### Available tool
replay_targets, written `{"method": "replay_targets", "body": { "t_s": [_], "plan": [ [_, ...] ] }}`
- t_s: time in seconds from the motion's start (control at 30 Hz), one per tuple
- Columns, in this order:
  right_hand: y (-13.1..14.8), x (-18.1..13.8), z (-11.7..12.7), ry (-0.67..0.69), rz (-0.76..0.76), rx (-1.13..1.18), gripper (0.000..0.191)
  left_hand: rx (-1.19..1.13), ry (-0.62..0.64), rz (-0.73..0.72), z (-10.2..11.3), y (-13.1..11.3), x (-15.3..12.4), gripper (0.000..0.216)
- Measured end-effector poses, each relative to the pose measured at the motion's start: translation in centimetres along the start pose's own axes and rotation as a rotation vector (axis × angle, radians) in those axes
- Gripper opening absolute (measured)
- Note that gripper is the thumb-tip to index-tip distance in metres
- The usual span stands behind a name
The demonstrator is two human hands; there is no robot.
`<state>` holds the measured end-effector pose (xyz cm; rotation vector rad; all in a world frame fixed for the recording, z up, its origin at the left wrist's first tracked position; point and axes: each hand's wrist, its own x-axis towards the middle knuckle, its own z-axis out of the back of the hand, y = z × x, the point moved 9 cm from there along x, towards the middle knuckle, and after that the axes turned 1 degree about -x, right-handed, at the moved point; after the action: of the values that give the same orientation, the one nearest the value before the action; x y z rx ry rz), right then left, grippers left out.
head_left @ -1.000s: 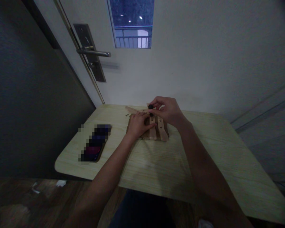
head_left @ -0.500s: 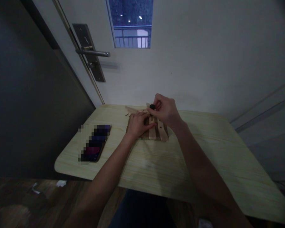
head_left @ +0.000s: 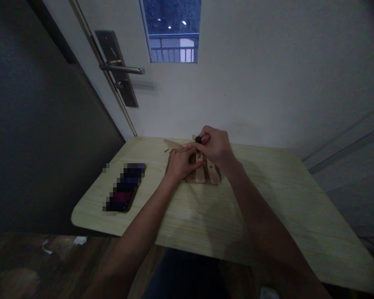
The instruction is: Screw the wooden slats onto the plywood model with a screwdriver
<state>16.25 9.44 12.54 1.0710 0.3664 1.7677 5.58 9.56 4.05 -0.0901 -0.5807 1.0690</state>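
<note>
A small brown wooden board [head_left: 189, 179] lies on the table with pale wooden strips across it. My left hand [head_left: 181, 162] rests on its left part, fingers stretched out and thumb apart, the thumb tip touching the middle strip [head_left: 200, 176]. Closed in a pinch, my right hand [head_left: 217, 145] grips what looks like a short screwdriver [head_left: 198, 140] with a black handle. It stands upright over the far end of the middle strip; its tip is too small to make out. To the right lies another strip [head_left: 213, 176] with a dark hole in it.
A phone [head_left: 124, 189], partly pixelated, lies at the left of the pale table [head_left: 267, 199]. Small thin pieces like screws [head_left: 166, 150] and a loose pale wood piece [head_left: 171, 143] lie beyond my left hand. A white door [head_left: 252, 83] with a metal handle [head_left: 124, 69] rises behind.
My right hand has shifted slightly and its fingers have turned around the black handle, which now stands a little more upright. My left hand stays in place.
</note>
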Motion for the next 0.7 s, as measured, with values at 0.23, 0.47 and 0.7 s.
{"method": "replay_targets", "body": {
  "t_s": [0.23, 0.47, 0.7],
  "plan": [
    [-0.1, -0.1, 0.1, -0.039, 0.048, -0.051, 0.037, -0.002, 0.011, -0.002, 0.0, -0.1, 0.0, 0.037],
    [0.9, -0.4, -1.1, 0.217, 0.250, 0.080, 0.036, -0.012, -0.009, 0.003, -0.1, 0.1, 0.0, 0.038],
    [0.2, -0.4, -0.7, 0.302, 0.193, 0.029, 0.029, 0.008, -0.013, -0.014, -0.1, 0.0, -0.1, 0.042]
  ]
}}
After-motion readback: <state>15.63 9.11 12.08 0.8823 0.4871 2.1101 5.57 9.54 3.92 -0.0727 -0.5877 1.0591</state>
